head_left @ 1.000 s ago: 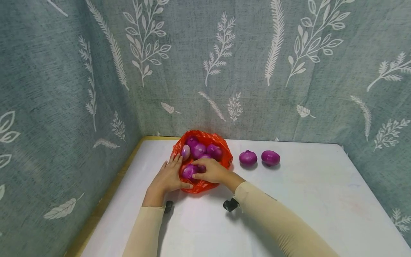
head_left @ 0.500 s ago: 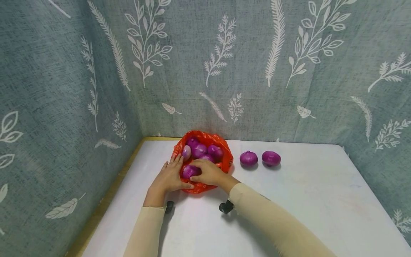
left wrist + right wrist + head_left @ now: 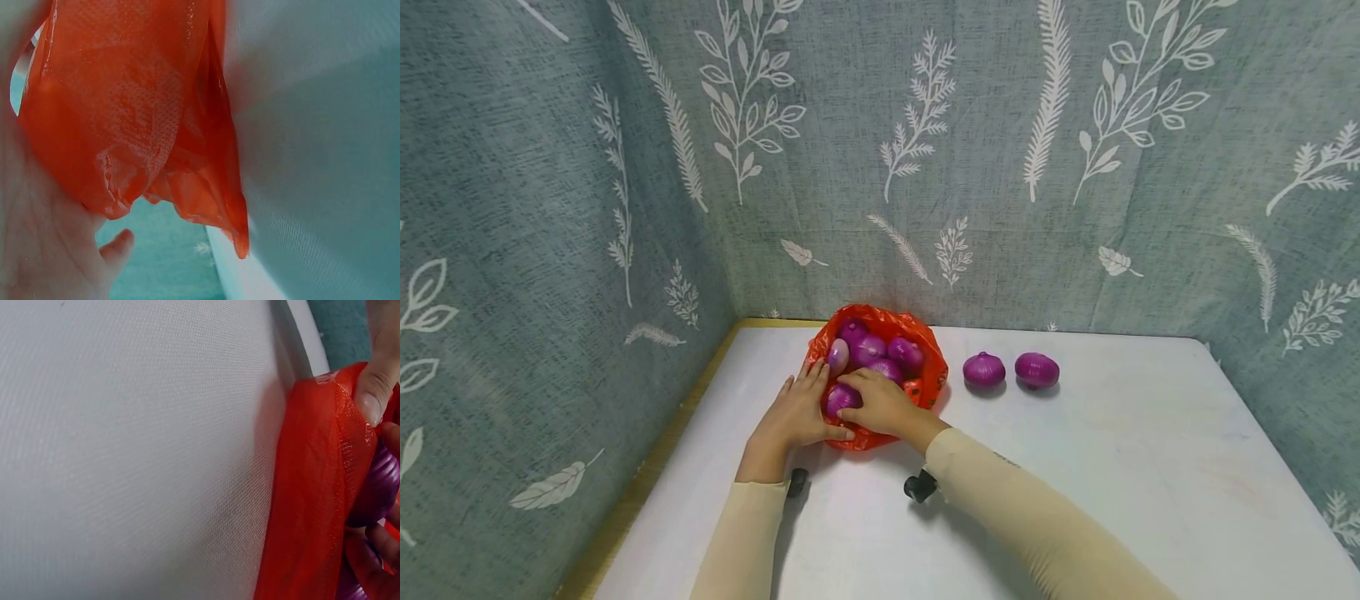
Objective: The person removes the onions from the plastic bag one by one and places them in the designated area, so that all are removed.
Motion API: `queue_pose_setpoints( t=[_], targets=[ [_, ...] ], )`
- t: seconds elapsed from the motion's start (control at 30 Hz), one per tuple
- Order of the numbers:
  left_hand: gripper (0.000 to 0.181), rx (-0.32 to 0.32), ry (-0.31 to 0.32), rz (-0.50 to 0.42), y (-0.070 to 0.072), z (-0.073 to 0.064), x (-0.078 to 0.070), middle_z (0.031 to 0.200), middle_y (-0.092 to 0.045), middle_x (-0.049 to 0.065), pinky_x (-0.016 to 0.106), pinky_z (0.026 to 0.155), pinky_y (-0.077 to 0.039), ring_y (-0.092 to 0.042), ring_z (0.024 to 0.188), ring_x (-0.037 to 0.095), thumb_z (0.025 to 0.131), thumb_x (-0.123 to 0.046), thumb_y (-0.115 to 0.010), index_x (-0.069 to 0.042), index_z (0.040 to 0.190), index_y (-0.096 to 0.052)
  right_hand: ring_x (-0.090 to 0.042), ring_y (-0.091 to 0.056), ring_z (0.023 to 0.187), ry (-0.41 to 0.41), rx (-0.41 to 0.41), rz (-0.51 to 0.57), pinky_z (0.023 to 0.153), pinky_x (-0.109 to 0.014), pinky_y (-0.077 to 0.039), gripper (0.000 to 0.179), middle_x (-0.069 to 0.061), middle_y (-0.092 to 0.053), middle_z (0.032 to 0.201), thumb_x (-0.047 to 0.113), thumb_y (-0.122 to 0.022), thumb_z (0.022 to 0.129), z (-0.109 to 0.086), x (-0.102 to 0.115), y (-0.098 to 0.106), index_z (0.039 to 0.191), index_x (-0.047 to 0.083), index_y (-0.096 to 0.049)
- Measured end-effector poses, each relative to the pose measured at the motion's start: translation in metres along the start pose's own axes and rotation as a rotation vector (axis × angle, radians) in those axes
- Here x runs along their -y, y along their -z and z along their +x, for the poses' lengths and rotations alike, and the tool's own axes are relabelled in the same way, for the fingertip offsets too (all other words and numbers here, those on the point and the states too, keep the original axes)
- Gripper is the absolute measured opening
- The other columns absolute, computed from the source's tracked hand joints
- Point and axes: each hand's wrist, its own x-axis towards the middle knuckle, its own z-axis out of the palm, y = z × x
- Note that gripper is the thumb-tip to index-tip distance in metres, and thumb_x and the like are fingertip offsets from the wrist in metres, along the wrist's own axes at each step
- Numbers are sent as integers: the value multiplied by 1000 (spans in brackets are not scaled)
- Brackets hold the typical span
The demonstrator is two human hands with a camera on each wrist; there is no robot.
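Observation:
An open red plastic bag (image 3: 934,367) holds several purple onions (image 3: 868,348). At the bag's near left part lies one onion (image 3: 841,400), and my right hand (image 3: 883,404) grips it from the right with fingers and thumb curled over its sides. My left hand (image 3: 793,412) rests along the bag's left rim, fingers extended and thumb reaching toward the front. In the left wrist view the palm lies against the red plastic (image 3: 119,112). The right wrist view shows the left thumb (image 3: 373,400) on the bag's edge and the purple onion (image 3: 378,481) between the right fingers.
Two more purple onions, one rounder (image 3: 984,371) and one flatter (image 3: 1037,371), sit on the white table (image 3: 1150,450) right of the bag. A grey-green leaf-patterned curtain (image 3: 970,167) stands behind and at both sides. Small black pieces (image 3: 920,486) show at both wrists.
My right hand has shifted a little to the left around the near onion in the bag. My left hand stays at the bag's rim. The two loose onions have not moved.

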Motion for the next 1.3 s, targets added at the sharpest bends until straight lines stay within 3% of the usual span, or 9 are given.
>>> queue_pose_setpoints(
  t=[0.33,0.73,1.3],
  targets=[
    [133,4,11,2,0,0,0,160,-17,14,56,115,-9,-8,147,33,58,-79,-71,-6,156,-18,-22,-51,122,-16,1,11,104,-46,-41,60,-3,-51,134,41,-71,88,2,2,0,141,19,-53],
    [135,-10,5,-6,1,-1,-1,159,-20,16,55,115,-8,-10,147,34,58,-80,-71,-3,155,-18,-23,-44,131,-15,32,34,106,-49,-37,54,-5,-48,143,42,-68,90,-3,-3,3,138,19,-56],
    [133,-4,7,3,0,0,1,159,-19,16,55,115,-9,-9,147,34,58,-80,-69,-3,155,-19,-22,-49,125,77,28,-30,105,-47,-40,57,-1,-52,135,51,-64,90,-11,-17,12,138,22,-57]
  ],
)
